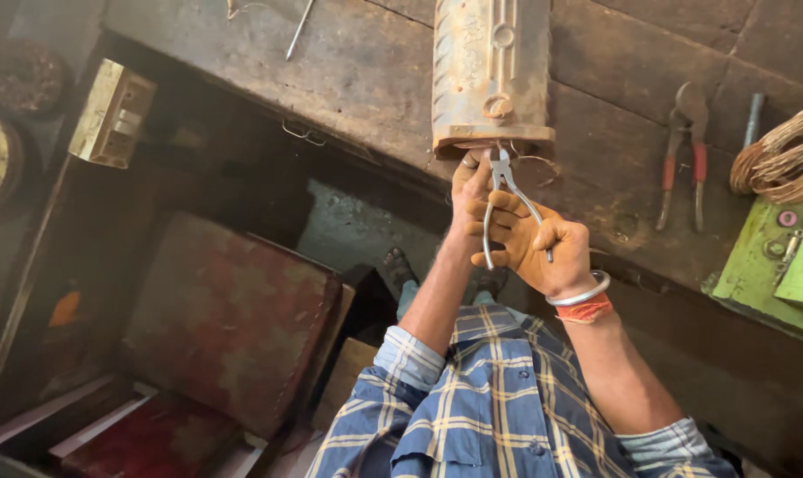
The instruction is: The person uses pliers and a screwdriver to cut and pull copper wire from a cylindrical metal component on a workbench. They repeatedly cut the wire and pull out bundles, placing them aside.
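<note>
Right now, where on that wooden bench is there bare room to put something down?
Bare wood lies left of the rusty metal casing, between it and the thin metal rod. Another patch sits between the casing and the red-handled pliers. It is crowded at the casing's near end, where the left hand and right hand work silver pliers, and by the wire coil.

Ribbed metal casing (491,75): rusty, matt, pitted; it lies on a rough, dark, worn wooden bench (366,71). Bare steel pliers (507,199), dull grey shine; second pliers (684,150) with red plastic-looking grips. Coiled wire (786,159) coppery; shirt (499,398) soft checked cloth; bangle (580,292) polished metal.
</note>
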